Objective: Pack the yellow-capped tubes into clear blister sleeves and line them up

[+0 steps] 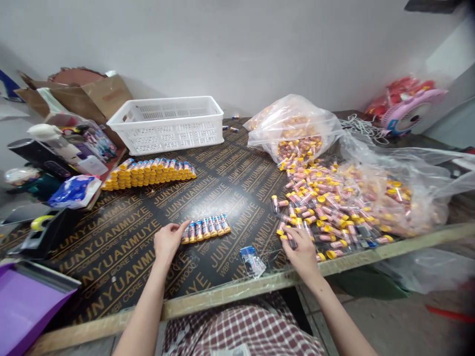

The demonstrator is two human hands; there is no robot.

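My left hand (170,241) rests at the left end of a row of blue-labelled tubes (206,228) with yellow ends, its thumb and fingertips by the end tube. What its fingers hold, if anything, is too small to tell. My right hand (300,249) reaches into the near left edge of a loose pile of pink tubes (336,210) with yellow caps, fingers around a small tube. Between the hands lie a few flat labels (253,261). Farther back on the left, many labelled tubes are stacked (148,173) with yellow ends facing me.
A white plastic basket (166,126) stands at the back. Clear bags (293,123) of tubes stand back right, beside white cord and a pink fan (410,113). Bottles, a tape dispenser (46,230) and a purple bin (33,301) are on the left.
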